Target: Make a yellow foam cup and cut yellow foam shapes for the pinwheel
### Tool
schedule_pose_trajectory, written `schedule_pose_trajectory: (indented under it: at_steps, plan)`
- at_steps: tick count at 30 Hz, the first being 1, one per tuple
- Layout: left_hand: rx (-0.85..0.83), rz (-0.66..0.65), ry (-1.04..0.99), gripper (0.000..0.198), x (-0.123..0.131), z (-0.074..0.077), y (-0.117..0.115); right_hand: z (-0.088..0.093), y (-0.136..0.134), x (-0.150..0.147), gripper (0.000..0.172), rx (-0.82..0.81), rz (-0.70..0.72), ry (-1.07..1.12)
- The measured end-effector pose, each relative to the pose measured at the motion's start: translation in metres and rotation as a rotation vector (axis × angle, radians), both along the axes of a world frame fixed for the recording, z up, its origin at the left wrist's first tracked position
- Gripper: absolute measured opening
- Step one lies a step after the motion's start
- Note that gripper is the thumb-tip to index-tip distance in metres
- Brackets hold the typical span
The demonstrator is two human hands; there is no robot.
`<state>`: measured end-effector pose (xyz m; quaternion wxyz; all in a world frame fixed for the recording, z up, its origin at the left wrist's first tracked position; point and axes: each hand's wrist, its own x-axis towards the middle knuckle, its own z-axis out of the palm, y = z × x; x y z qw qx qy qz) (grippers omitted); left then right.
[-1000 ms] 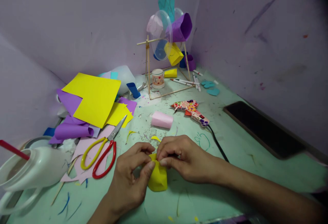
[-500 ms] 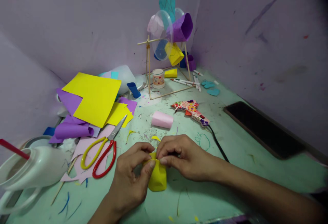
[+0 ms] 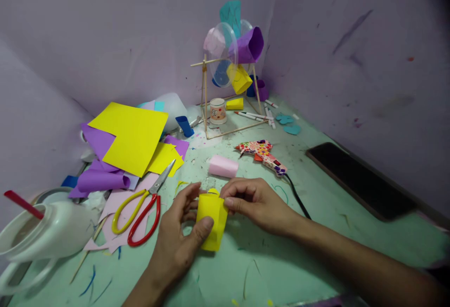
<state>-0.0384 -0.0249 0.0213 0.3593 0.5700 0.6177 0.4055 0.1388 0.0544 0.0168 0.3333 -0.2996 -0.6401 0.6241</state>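
A small yellow paper tube (image 3: 210, 220), creased along its side, is held upright between both hands just over the table. My left hand (image 3: 184, 236) wraps its left side, thumb pressed on the front face and fingers behind. My right hand (image 3: 258, 206) pinches the tube's upper right edge between thumb and fingers. Beyond them lies a pink paper tube (image 3: 223, 166) on its side. To the right of that rests a flower-patterned glue gun (image 3: 262, 154) with a black cord. Scissors (image 3: 147, 208) with one yellow and one red handle lie left of my hands.
Yellow paper sheets (image 3: 133, 133) and purple paper (image 3: 101, 180) pile up at the left. A white mug (image 3: 59, 227) with a red stick stands at the near left. A stick frame (image 3: 206, 96) carrying paper cups is at the back; a phone (image 3: 362, 180) lies right.
The yellow tube has been turned and now stands taller between my hands. My left thumb has slid down from its top edge to its front face. The view has tilted slightly.
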Motion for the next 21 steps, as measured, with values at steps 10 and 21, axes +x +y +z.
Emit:
schedule_pose_trajectory:
  at_steps: [10,21]
  plan:
    - [-0.169,-0.047,-0.063,0.025,0.01,0.013,0.012,0.002,0.0,0.002,0.012,0.087,-0.033,0.06]
    - [-0.158,0.053,-0.033,0.022,0.015,0.011,0.011,0.002,-0.003,0.001,0.013,0.135,-0.055,0.079]
